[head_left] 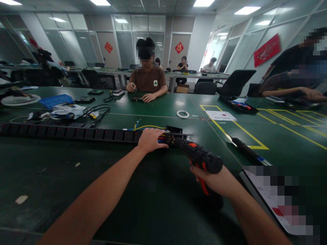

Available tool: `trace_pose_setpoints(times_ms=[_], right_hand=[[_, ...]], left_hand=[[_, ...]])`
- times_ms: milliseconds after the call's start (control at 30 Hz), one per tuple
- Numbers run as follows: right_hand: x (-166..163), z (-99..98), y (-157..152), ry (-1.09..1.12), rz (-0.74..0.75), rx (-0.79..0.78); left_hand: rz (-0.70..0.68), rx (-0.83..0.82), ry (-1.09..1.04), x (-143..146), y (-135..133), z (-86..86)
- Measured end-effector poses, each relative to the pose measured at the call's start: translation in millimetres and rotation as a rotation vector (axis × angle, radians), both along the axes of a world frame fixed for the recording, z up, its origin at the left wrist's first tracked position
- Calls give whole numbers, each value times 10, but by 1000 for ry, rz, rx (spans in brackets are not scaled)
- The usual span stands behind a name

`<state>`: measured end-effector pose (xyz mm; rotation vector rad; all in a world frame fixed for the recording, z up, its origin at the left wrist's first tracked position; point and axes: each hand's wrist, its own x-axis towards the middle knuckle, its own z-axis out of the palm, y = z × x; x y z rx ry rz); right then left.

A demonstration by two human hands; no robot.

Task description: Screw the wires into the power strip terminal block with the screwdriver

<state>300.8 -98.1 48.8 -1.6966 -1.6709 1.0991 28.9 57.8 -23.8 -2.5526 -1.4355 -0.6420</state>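
Observation:
A long black power strip (84, 133) with a row of sockets lies across the green table, its right end opened to show coloured wires. Over that end my left hand (150, 139) is closed, fingers across the top and thumb at the near side. My right hand (208, 175) grips the handle of a black and orange cordless drill (200, 154). The drill's nose points left at the strip's open end, close to my left thumb; whether the bit touches a screw is too small to tell. Blue and yellow wires (150, 128) run out behind the strip.
Right of the drill lie a black-handled tool (246, 149) and a partly blurred board (265, 200). Beyond the strip are a white tape roll (183, 114), a paper sheet (221, 115), a blue bin (56, 101) and tangled cables (98, 110). A co-worker (147, 76) sits opposite.

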Motion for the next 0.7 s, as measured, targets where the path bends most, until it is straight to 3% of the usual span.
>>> trace_pose_setpoints(times_ms=[700], right_hand=[[1,-14,-2,15,-26,-9]], left_hand=[[-1,8,-4,2,9,-14]])
